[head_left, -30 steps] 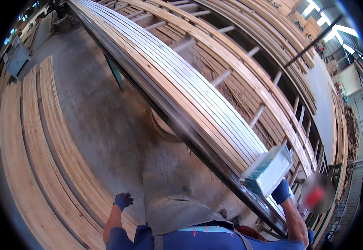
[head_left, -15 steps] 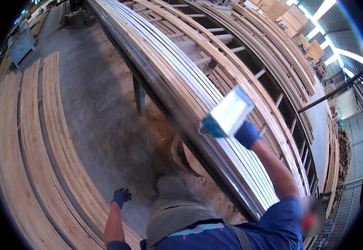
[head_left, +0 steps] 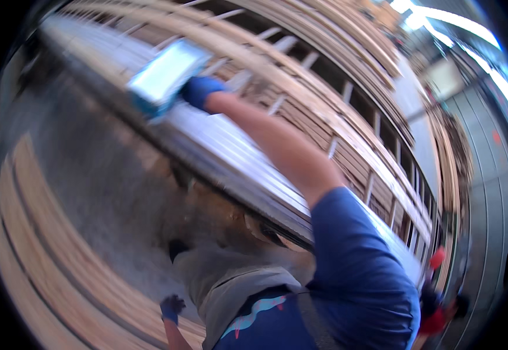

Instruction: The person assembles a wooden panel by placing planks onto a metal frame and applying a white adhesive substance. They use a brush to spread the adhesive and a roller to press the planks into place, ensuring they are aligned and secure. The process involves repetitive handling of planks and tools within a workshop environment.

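— Where is your right hand (head_left: 202,92)?
— Stretched ahead and leftward, gripping the edge of the pale, teal-sided box (head_left: 168,74); you can't tell how tightly its fingers close, since they're mostly hidden.
— Where's your box?
— Over the whitish strips (head_left: 230,146); blur hides whether it touches them.
— Your left hand (head_left: 173,306)?
— Low beside you, near the wooden planks (head_left: 79,256), fingers loosely half-open, empty.
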Tool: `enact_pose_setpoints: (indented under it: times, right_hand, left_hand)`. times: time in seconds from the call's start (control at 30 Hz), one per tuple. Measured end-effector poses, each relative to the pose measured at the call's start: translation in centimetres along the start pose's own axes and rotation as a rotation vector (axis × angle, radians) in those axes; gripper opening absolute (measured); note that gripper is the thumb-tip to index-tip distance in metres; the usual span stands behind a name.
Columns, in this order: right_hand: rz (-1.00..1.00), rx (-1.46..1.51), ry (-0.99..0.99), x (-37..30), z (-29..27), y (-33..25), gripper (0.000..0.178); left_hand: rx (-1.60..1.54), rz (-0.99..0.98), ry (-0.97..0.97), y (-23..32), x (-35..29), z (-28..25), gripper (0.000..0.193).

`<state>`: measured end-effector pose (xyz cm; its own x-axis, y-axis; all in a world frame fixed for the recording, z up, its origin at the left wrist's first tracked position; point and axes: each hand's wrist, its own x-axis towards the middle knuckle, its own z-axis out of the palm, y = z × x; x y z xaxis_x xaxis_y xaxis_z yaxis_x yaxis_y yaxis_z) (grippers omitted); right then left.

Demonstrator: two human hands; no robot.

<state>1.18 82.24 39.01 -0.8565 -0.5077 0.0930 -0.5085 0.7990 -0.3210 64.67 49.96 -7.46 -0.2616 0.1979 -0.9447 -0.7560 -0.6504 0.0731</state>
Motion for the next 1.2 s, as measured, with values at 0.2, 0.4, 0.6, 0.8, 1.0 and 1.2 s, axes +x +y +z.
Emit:
enact_pose_setpoints:
  times: [0.2,0.4,0.6,0.8,1.0,1.2]
  right_hand:
    - [0.246,0.095,0.099,6.1,5.2,-0.3,0.029]
    - [0.432,0.064,-0.007,-17.7,0.2,0.2,0.026]
    - [0.829,-0.133,-0.264,-47.9,-6.0,2.7,0.026]
    - [1.067,-0.419,0.085,-76.7,-9.5,4.8,0.023]
    - [1.527,0.170,0.297,-73.5,-10.4,12.3,0.031]
    - [0.996,0.405,0.397,-55.8,-8.1,13.9,0.033]
  left_hand:
    - [0.861,0.220,-0.110,26.0,-1.4,5.4,0.037]
    - [0.631,0.050,-0.422,39.6,2.7,11.6,0.032]
    - [0.714,0.047,-0.022,35.5,4.3,16.0,0.037]
    - [0.999,0.047,0.030,27.3,1.3,21.6,0.035]
    - [0.993,0.135,0.098,25.4,-4.2,28.4,0.039]
    - [0.918,0.117,0.155,26.1,-6.2,24.0,0.038]
